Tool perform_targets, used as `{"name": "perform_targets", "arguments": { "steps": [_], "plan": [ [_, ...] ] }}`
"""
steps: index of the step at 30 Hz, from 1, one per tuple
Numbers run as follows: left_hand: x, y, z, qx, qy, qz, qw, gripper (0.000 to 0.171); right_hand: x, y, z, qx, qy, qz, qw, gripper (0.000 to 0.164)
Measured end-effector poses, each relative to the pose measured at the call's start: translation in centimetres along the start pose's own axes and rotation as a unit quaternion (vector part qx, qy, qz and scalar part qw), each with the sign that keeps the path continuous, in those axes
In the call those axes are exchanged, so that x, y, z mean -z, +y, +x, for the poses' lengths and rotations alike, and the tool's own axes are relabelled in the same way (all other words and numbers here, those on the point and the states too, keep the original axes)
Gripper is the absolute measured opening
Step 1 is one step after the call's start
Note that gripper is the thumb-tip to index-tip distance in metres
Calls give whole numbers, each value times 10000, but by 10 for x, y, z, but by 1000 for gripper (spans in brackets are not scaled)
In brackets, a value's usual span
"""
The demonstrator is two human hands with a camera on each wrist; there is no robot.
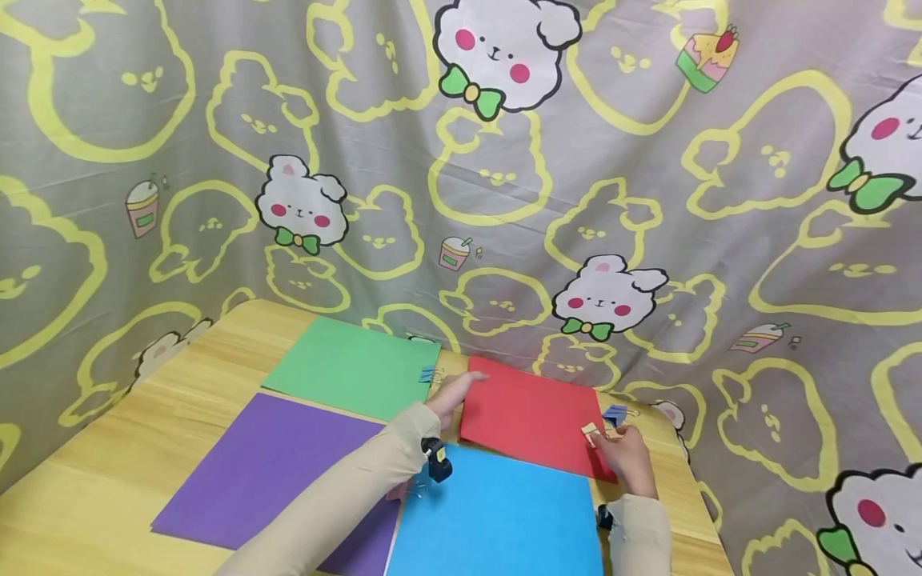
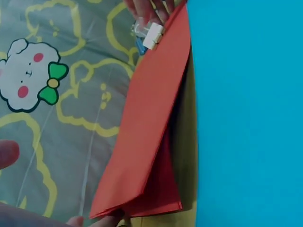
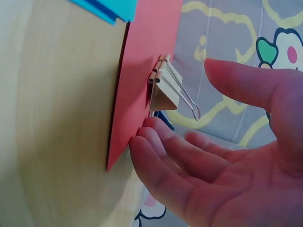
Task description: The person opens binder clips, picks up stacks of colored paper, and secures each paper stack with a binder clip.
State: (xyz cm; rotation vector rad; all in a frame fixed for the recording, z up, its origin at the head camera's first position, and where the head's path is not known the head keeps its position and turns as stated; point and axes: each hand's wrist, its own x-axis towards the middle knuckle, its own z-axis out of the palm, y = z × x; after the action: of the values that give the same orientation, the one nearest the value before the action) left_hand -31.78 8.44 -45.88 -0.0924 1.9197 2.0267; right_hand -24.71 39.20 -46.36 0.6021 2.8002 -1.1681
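Note:
Red paper lies between my hands; in the left wrist view its upper layer is raised over a lower one. My left hand is at its left edge, fingertips touching the end and thumb held away. At the right edge is my right hand, its fingers against the paper and its thumb spread well apart. A cream binder clip sits on the red paper just above those fingers, its wire handles towards the palm. A blue binder clip is close behind the right hand.
Blue paper lies nearest me, purple paper to its left and green paper behind that. Another blue clip is on the green paper's right edge. A pink clip shows beneath my left forearm. Patterned curtain borders the wooden table.

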Motion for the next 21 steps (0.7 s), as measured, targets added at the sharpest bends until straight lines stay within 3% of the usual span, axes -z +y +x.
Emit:
{"name": "perform_targets", "arguments": {
  "steps": [3,5,8,11,13,18,21],
  "plan": [
    [-3,3,1,-44,-65,-173,9998,30,-1,0,2,118,-19,-116,9999,80],
    [-3,4,2,63,-114,-356,9993,23,-2,0,3,250,-12,-363,9990,78],
    [-2,5,3,328,-225,-671,9970,29,-4,1,5,418,45,-686,9968,69],
    [1,3,3,461,-292,-848,9949,63,-6,1,5,487,114,-754,9959,64],
    [2,1,4,465,-236,-867,9949,74,-6,2,5,494,179,-708,9961,61],
    [5,-2,6,530,58,-583,9969,56,-7,4,6,426,605,-494,9960,48],
    [6,-4,5,592,-148,-280,9977,48,-9,7,7,308,896,-285,9951,40]
  ]
}}
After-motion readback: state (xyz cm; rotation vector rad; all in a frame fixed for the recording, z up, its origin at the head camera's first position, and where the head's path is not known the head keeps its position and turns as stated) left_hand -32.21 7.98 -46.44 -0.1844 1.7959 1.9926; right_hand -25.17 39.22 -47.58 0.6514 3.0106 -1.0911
